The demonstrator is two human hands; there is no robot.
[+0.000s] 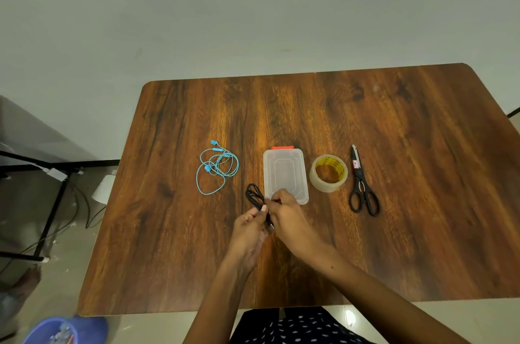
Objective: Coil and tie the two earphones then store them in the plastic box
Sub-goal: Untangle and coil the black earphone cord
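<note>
Right now both hands meet just in front of the plastic box (285, 174), and the left hand (250, 226) and right hand (287, 217) both pinch the black earphone (254, 195), bunched in loops. Over to the left, the blue earphone (216, 167) lies loose on the wooden table (408, 231). Tape (328, 177) and scissors (363, 186) sit right of the closed box.

Dark wood-grain counter (394, 124) with rounded corners fills the middle, warm light glinting off it. Pale plain wall (197, 5) behind. Left, a black metal frame (53, 211) with cables (84, 211) trailing over the floor; blue tub (67, 329) bottom left.
</note>
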